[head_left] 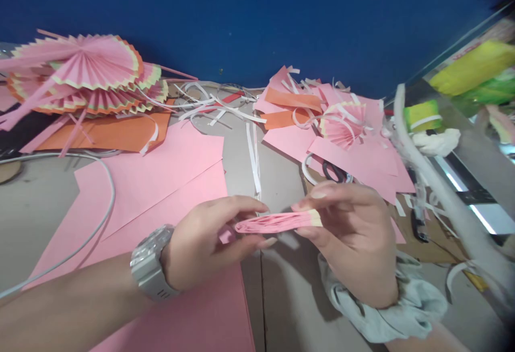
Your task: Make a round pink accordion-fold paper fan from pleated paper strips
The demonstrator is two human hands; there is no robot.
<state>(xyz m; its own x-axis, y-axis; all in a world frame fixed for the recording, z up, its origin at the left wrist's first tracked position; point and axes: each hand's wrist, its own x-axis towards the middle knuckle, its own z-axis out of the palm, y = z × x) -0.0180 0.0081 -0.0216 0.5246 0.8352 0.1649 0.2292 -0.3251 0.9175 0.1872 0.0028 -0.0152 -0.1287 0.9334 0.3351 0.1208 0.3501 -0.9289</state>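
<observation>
A narrow stack of folded pink paper (pixel 277 223), pale yellow at its right end, is held level between both hands above the grey table. My left hand (pixel 217 234), with a grey watch on its wrist, grips the looped left end between thumb and fingers. The right end is pinched between the thumb and fingers of my right hand (pixel 350 234), which has a pale scrunchie (pixel 386 309) round its wrist. Large pink sheets (pixel 161 196) lie under and beside my left forearm.
Pleated pink fans (pixel 96 62) are piled at the back left on an orange sheet (pixel 108 131). White paper strips (pixel 213 106) lie at the back middle. Pink and orange scraps (pixel 354 153) spread at the right. A white cable (pixel 108 202) curves at the left; a blue wall (pixel 241 19) stands behind.
</observation>
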